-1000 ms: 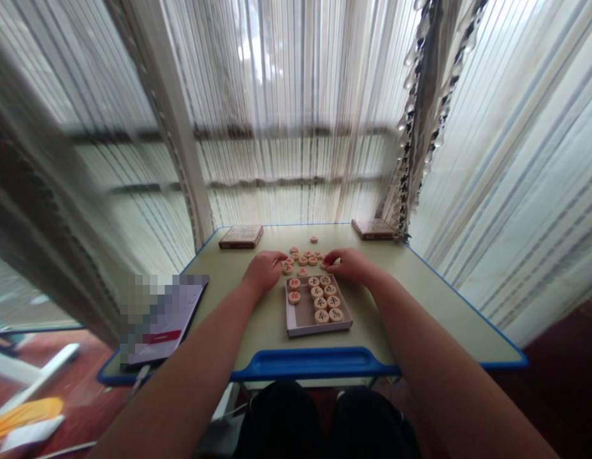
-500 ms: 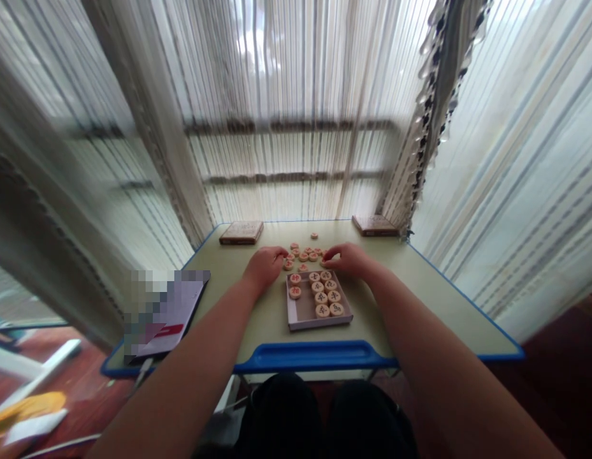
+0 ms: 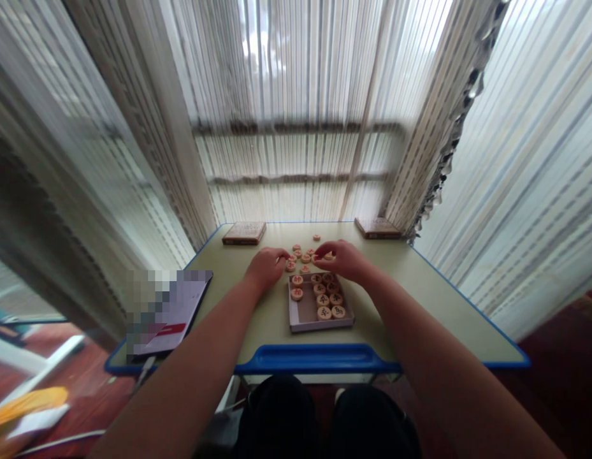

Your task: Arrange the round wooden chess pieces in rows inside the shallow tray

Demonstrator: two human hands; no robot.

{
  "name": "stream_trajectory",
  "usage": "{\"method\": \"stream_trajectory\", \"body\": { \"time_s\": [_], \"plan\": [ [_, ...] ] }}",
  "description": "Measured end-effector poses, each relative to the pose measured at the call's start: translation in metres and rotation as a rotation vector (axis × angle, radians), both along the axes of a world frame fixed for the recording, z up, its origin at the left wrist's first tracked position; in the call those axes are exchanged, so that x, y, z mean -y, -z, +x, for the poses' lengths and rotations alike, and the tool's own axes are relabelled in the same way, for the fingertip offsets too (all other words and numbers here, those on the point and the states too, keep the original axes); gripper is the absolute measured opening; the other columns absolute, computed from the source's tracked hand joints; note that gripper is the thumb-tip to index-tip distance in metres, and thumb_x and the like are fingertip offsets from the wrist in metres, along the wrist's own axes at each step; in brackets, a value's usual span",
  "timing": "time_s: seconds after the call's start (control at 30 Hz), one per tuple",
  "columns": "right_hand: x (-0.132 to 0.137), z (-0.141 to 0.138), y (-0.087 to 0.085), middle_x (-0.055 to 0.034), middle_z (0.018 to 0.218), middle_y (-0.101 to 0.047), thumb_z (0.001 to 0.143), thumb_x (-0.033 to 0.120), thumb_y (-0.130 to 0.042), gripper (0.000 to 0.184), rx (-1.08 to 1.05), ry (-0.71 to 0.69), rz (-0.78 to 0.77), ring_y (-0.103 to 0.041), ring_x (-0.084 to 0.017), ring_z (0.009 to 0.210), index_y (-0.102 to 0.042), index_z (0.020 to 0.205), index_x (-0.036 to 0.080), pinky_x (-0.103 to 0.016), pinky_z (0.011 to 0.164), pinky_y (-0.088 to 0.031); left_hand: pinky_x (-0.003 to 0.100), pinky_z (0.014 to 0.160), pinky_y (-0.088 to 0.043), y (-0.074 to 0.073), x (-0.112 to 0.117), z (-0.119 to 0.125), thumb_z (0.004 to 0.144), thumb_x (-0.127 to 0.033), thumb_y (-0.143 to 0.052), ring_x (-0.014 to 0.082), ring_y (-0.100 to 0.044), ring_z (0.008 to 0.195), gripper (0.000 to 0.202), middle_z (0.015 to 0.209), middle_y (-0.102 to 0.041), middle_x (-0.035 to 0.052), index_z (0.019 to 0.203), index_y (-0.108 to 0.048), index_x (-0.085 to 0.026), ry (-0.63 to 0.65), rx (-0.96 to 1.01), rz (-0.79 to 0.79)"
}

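Observation:
My left hand (image 3: 268,266) rests at the left of a loose group of round wooden Chinese chess pieces (image 3: 306,258). Its thumb and forefinger are closed at the edge of a red-marked piece (image 3: 291,259). Over the right part of the group hangs my right hand (image 3: 342,258), thumb and forefinger apart beside a piece (image 3: 314,259). Nearer to me lies a shallow open box (image 3: 306,312). Two red-marked pieces (image 3: 297,287) sit along its left side, and several black-marked pieces (image 3: 323,299) fill two columns on its right, partly in shadow.
Two flat brown boxes (image 3: 245,233) (image 3: 378,227) lie at the table's far corners. A lone piece (image 3: 317,237) sits beyond the group. At left is a flat, partly blurred device (image 3: 181,312) with a cable. The table (image 3: 429,319) has a blue rim; curtains hang behind it.
My right hand has moved slightly left and inward over the pieces, its thumb and forefinger spreading. My left hand stays by the same pieces. The view has shifted a little.

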State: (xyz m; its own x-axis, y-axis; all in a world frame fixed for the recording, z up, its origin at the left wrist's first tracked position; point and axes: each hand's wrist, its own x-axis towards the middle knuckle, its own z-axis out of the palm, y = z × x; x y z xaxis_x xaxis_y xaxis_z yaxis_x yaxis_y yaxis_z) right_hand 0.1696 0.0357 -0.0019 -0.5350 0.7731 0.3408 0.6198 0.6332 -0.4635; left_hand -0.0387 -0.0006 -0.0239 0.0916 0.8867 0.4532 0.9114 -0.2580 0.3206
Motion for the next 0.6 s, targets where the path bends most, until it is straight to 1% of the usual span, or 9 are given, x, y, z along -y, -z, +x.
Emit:
{"method": "stream_trajectory", "body": {
  "time_s": [0.1, 0.2, 0.37, 0.5, 0.6],
  "plan": [
    [0.024, -0.012, -0.006, -0.0008, 0.082, -0.066, 0.069, 0.034, -0.062, 0.019, 0.018, -0.189, 0.081, -0.053, -0.016, 0.085, -0.066, 0.083, 0.022, -0.026, 0.078, -0.038, 0.029, 0.083, -0.043, 0.001, -0.001, 0.000, 0.075, -0.022, -0.041, 0.0167, -0.059, 0.083, 0.029, 0.086, -0.068, 0.0044, 0.085, -0.068, -0.018, 0.009, 0.006, 0.015],
    [0.041, -0.021, -0.008, -0.0005, 0.078, -0.066, 0.068, 0.034, -0.063, 0.014, 0.114, -0.286, 0.124, -0.051, -0.016, 0.084, -0.067, 0.077, 0.023, -0.028, 0.081, -0.036, 0.029, 0.083, -0.043, 0.003, -0.003, 0.000, 0.075, -0.021, -0.042, 0.0166, -0.059, 0.083, 0.028, 0.084, -0.068, 0.0041, 0.085, -0.068, -0.019, 0.020, -0.007, 0.016],
    [0.047, -0.024, -0.008, 0.0002, 0.075, -0.065, 0.071, 0.034, -0.060, 0.014, 0.166, -0.348, 0.194, -0.051, -0.015, 0.078, -0.067, 0.077, 0.024, -0.028, 0.084, -0.033, 0.028, 0.081, -0.044, 0.006, -0.007, -0.001, 0.076, -0.020, -0.041, 0.0166, -0.059, 0.082, 0.029, 0.084, -0.068, 0.0040, 0.085, -0.068, -0.019, 0.029, -0.023, 0.029],
    [0.047, -0.024, -0.008, -0.0007, 0.076, -0.065, 0.073, 0.034, -0.058, 0.015, 0.167, -0.376, 0.206, -0.052, -0.015, 0.079, -0.067, 0.078, 0.024, -0.028, 0.083, -0.034, 0.028, 0.080, -0.044, 0.005, -0.009, -0.002, 0.076, -0.020, -0.040, 0.0168, -0.059, 0.082, 0.029, 0.084, -0.068, 0.0040, 0.085, -0.068, -0.019, 0.028, -0.023, 0.035],
    [0.047, -0.024, -0.006, -0.0009, 0.076, -0.065, 0.073, 0.033, -0.058, 0.014, 0.197, -0.388, 0.204, -0.052, -0.015, 0.077, -0.067, 0.078, 0.023, -0.029, 0.084, -0.034, 0.028, 0.080, -0.044, 0.005, -0.010, -0.003, 0.076, -0.021, -0.040, 0.0171, -0.059, 0.082, 0.030, 0.084, -0.068, 0.0045, 0.085, -0.068, -0.018, 0.031, -0.021, 0.032]
  ]
}}
